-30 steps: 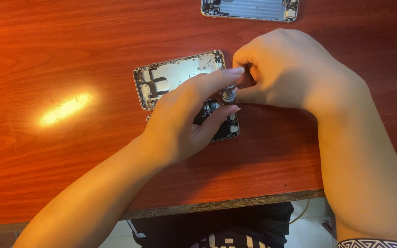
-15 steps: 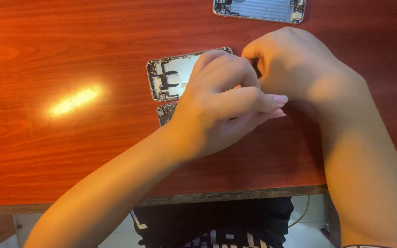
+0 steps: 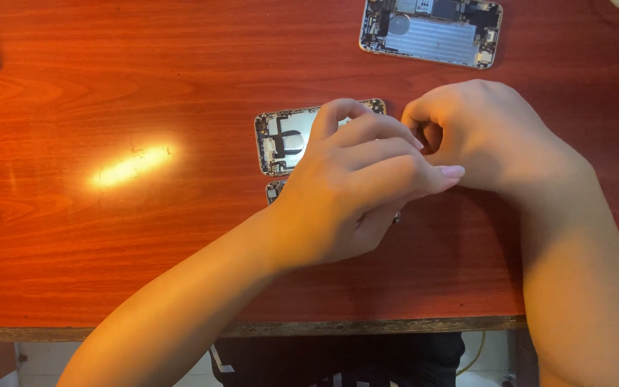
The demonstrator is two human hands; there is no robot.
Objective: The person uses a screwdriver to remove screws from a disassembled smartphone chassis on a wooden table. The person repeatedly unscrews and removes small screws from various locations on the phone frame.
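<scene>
I see the opened phone housing (image 3: 288, 140) lying flat mid-surface (image 3: 109, 236), mostly hidden under my left hand (image 3: 352, 193), fingers curled together over it as if steadying; my right hand (image 3: 481, 143) pinches shut beside it, contents hidden; another opened phone (image 3: 431, 32) lies farther off

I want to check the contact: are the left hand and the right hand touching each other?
Touching. The head view shows the left hand with its fingertips laid against the right hand, no gap between them, above the opened phone.
</scene>
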